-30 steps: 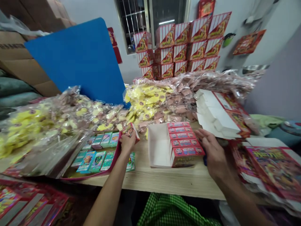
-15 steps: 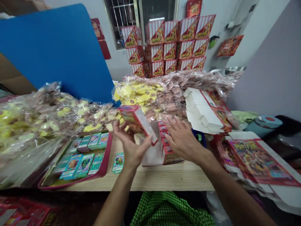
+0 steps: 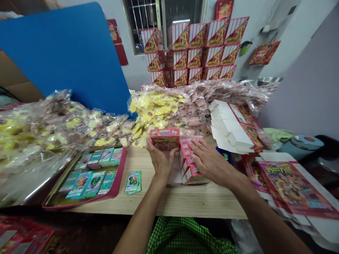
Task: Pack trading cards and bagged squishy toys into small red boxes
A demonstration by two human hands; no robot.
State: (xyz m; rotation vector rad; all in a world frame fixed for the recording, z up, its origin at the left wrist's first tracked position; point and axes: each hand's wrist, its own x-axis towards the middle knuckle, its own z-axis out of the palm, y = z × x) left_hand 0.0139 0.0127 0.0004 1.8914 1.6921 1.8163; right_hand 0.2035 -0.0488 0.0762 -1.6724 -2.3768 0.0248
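My left hand point(image 3: 161, 163) and the red box point(image 3: 164, 138) it grips hide most of the white carton point(image 3: 173, 177). My right hand point(image 3: 212, 164) covers part of the row of boxes point(image 3: 191, 170); their print is too small to read. The bags point(image 3: 31, 127) at left are blurred, and the flat cartons point(image 3: 291, 187) run off the right edge

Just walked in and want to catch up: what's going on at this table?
A person's left hand holds a small red box just beside a row of matching red boxes on the wooden table. The right hand rests open on that row. To the left sits a pink tray of card packs; clear bags of yellow and pink items lie behind.
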